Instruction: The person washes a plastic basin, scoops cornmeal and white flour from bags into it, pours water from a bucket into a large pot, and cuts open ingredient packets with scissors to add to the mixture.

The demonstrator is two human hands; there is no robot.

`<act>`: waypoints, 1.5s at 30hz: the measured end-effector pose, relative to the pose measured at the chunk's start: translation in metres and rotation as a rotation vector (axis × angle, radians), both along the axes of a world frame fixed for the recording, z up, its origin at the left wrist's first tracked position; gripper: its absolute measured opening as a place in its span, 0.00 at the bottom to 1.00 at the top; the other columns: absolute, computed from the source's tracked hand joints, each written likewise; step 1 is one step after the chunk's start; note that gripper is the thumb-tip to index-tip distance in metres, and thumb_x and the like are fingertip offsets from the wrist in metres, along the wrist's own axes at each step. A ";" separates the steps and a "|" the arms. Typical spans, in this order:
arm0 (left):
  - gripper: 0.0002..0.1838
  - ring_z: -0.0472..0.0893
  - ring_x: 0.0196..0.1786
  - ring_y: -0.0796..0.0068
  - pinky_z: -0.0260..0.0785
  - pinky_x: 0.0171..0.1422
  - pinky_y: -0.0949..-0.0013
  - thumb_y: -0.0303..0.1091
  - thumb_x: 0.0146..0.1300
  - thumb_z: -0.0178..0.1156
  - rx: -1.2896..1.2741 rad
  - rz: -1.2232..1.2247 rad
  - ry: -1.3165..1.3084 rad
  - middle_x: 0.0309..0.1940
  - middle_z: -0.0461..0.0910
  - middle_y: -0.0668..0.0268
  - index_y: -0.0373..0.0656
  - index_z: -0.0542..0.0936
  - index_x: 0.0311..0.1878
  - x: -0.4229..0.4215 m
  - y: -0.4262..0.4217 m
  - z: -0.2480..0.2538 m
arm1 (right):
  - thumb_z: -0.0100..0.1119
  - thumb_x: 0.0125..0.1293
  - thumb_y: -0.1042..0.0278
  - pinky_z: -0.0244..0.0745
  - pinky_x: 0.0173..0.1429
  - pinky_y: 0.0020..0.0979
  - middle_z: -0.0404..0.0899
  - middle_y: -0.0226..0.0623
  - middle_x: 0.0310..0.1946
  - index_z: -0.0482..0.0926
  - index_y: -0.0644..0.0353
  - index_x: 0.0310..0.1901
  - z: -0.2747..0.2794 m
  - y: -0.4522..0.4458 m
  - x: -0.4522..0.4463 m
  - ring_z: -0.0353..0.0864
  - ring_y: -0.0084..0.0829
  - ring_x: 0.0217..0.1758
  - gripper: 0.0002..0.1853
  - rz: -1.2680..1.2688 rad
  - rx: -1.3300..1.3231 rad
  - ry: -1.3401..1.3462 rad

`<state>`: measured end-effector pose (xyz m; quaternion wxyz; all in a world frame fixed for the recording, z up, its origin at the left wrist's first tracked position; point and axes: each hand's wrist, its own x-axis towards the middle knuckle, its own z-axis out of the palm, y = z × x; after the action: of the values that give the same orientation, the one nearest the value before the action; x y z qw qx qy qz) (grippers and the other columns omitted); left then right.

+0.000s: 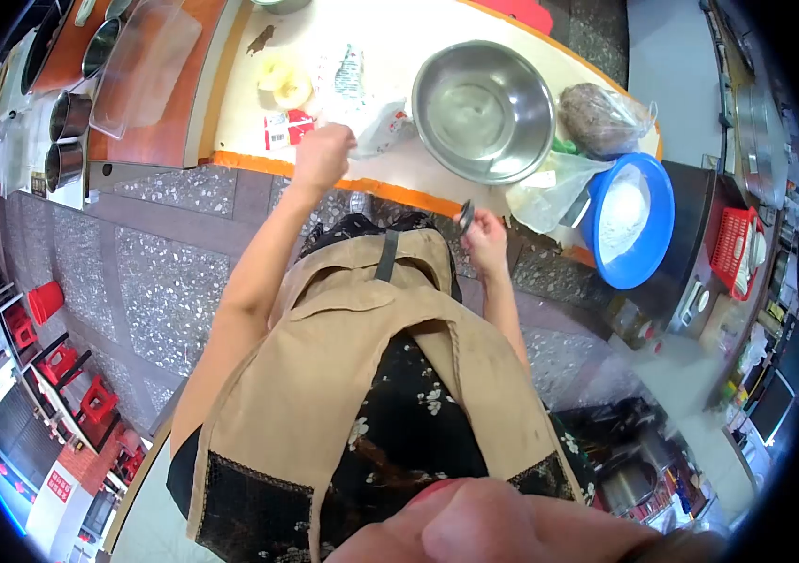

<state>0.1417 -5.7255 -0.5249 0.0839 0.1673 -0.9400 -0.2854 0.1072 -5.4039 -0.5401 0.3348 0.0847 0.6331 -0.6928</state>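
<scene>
My left hand (324, 153) is closed at the near edge of the white table, its fingertips on a clear plastic bag (383, 131) with red print. Just beside it lies a red and white packet (288, 129). Away from the tabletop, in front of the apron, my right hand (486, 242) is closed on a small dark object (466, 217) whose kind I cannot make out. A wide steel bowl (437, 94) stands on the table between and beyond my hands. Pale yellow rings (285, 81) lie behind the packet.
To the right are a knotted bag of brown stuff (601, 120), a limp clear bag (550, 195) and a blue basin (660, 220) with white powder, near the table's edge. A wooden counter with a clear plastic tub (146, 70) adjoins on the left.
</scene>
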 end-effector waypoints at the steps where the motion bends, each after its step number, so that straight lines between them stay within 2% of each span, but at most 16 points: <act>1: 0.02 0.78 0.32 0.59 0.68 0.35 0.61 0.28 0.53 0.59 -0.105 -0.162 0.041 0.26 0.77 0.60 0.42 0.76 0.29 0.002 0.002 0.010 | 0.65 0.55 0.71 0.60 0.23 0.15 0.76 0.27 0.27 0.72 0.64 0.42 0.007 -0.011 -0.013 0.67 0.14 0.20 0.15 -0.037 -0.023 -0.047; 2: 0.02 0.78 0.31 0.60 0.66 0.34 0.61 0.27 0.51 0.58 -0.209 -0.324 0.077 0.25 0.76 0.61 0.44 0.76 0.29 0.006 0.004 0.015 | 0.67 0.54 0.71 0.60 0.22 0.15 0.73 0.25 0.24 0.72 0.63 0.42 0.019 -0.024 -0.022 0.67 0.14 0.19 0.16 -0.063 -0.009 -0.020; 4: 0.05 0.77 0.31 0.62 0.64 0.34 0.61 0.25 0.48 0.57 -0.191 -0.309 0.180 0.24 0.74 0.63 0.47 0.74 0.28 0.013 -0.003 0.005 | 0.68 0.53 0.69 0.62 0.22 0.15 0.75 0.26 0.24 0.72 0.63 0.41 0.045 -0.039 -0.035 0.68 0.13 0.19 0.17 -0.008 -0.026 0.034; 6: 0.05 0.76 0.32 0.62 0.64 0.36 0.60 0.25 0.47 0.56 -0.351 -0.216 0.042 0.25 0.74 0.64 0.47 0.73 0.29 0.013 -0.036 -0.013 | 0.67 0.54 0.69 0.64 0.23 0.15 0.76 0.26 0.25 0.72 0.63 0.41 0.062 -0.052 -0.034 0.70 0.14 0.20 0.16 0.068 -0.031 0.013; 9: 0.05 0.76 0.33 0.64 0.62 0.40 0.60 0.25 0.49 0.53 -0.364 -0.333 0.095 0.26 0.73 0.66 0.47 0.72 0.30 0.006 -0.045 -0.003 | 0.66 0.55 0.67 0.66 0.24 0.15 0.78 0.27 0.26 0.72 0.63 0.41 0.080 -0.084 -0.038 0.72 0.14 0.21 0.16 0.165 -0.010 0.007; 12: 0.05 0.76 0.34 0.66 0.61 0.42 0.62 0.24 0.49 0.52 -0.404 -0.341 0.152 0.26 0.74 0.67 0.48 0.72 0.29 0.000 -0.052 -0.004 | 0.66 0.55 0.66 0.70 0.29 0.18 0.79 0.28 0.29 0.72 0.63 0.41 0.064 -0.102 -0.047 0.74 0.17 0.24 0.16 0.259 0.023 0.017; 14: 0.03 0.76 0.34 0.68 0.62 0.44 0.62 0.27 0.51 0.53 -0.361 -0.389 0.148 0.25 0.74 0.68 0.48 0.74 0.27 0.008 -0.047 0.000 | 0.69 0.50 0.66 0.71 0.30 0.23 0.80 0.33 0.32 0.72 0.62 0.41 0.070 -0.118 -0.043 0.76 0.21 0.27 0.20 0.426 0.332 0.519; 15: 0.03 0.76 0.35 0.68 0.62 0.45 0.62 0.27 0.51 0.53 -0.323 -0.342 0.151 0.26 0.74 0.69 0.49 0.74 0.27 0.008 -0.051 -0.006 | 0.70 0.44 0.64 0.71 0.40 0.31 0.78 0.36 0.33 0.72 0.60 0.41 0.088 -0.124 -0.048 0.77 0.29 0.37 0.23 0.569 0.533 0.632; 16: 0.03 0.76 0.35 0.68 0.62 0.45 0.62 0.27 0.51 0.53 -0.322 -0.342 0.155 0.26 0.74 0.69 0.49 0.74 0.27 0.006 -0.056 -0.007 | 0.70 0.44 0.64 0.71 0.40 0.31 0.78 0.36 0.33 0.72 0.60 0.41 0.101 -0.137 -0.053 0.77 0.29 0.37 0.23 0.567 0.536 0.635; 18: 0.03 0.76 0.37 0.68 0.62 0.46 0.62 0.28 0.51 0.54 -0.307 -0.339 0.172 0.26 0.74 0.69 0.49 0.74 0.27 0.008 -0.059 -0.006 | 0.69 0.42 0.63 0.65 0.51 0.35 0.77 0.36 0.33 0.73 0.58 0.40 0.112 -0.156 -0.055 0.75 0.33 0.45 0.22 0.813 0.911 1.372; 24: 0.02 0.76 0.37 0.71 0.63 0.45 0.64 0.29 0.52 0.53 -0.444 -0.402 0.161 0.27 0.74 0.70 0.49 0.74 0.27 0.002 -0.059 0.001 | 0.61 0.44 0.69 0.60 0.53 0.34 0.77 0.36 0.35 0.74 0.58 0.38 0.100 -0.211 -0.064 0.72 0.33 0.46 0.16 1.142 1.147 1.693; 28: 0.03 0.74 0.38 0.71 0.61 0.46 0.66 0.27 0.50 0.54 -0.470 -0.428 0.128 0.28 0.72 0.69 0.47 0.72 0.30 0.001 -0.062 0.003 | 0.58 0.45 0.70 0.60 0.52 0.34 0.78 0.38 0.35 0.75 0.59 0.34 0.100 -0.215 -0.079 0.73 0.33 0.46 0.11 1.167 1.241 1.714; 34: 0.02 0.76 0.36 0.70 0.63 0.44 0.65 0.28 0.51 0.52 -0.501 -0.410 0.156 0.26 0.73 0.69 0.47 0.74 0.27 0.003 -0.065 0.001 | 0.57 0.46 0.69 0.61 0.49 0.33 0.79 0.34 0.22 0.75 0.56 0.27 0.086 -0.203 -0.098 0.76 0.31 0.37 0.04 1.241 1.074 1.745; 37: 0.02 0.76 0.36 0.70 0.63 0.44 0.65 0.28 0.50 0.52 -0.500 -0.415 0.133 0.27 0.74 0.69 0.47 0.74 0.27 0.002 -0.065 0.001 | 0.60 0.44 0.67 0.62 0.48 0.33 0.78 0.33 0.18 0.75 0.55 0.26 0.085 -0.196 -0.104 0.77 0.31 0.35 0.06 1.346 1.008 1.619; 43: 0.01 0.76 0.37 0.69 0.63 0.45 0.64 0.29 0.50 0.54 -0.448 -0.440 0.125 0.28 0.74 0.68 0.47 0.74 0.28 0.000 -0.065 0.005 | 0.68 0.38 0.62 0.62 0.49 0.33 0.79 0.35 0.22 0.74 0.56 0.30 0.064 -0.201 -0.093 0.77 0.34 0.35 0.16 1.037 0.896 1.749; 45: 0.01 0.76 0.37 0.68 0.63 0.45 0.64 0.29 0.51 0.55 -0.454 -0.446 0.101 0.28 0.74 0.68 0.47 0.74 0.28 0.000 -0.066 0.006 | 0.68 0.39 0.61 0.62 0.50 0.34 0.80 0.36 0.26 0.74 0.56 0.34 0.057 -0.206 -0.095 0.76 0.34 0.38 0.19 1.213 0.911 1.630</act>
<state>0.1418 -5.7918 -0.5194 0.1009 -0.0800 -0.9878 -0.0876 0.0122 -5.6101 -0.4831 0.0395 -0.6041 0.7952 0.0344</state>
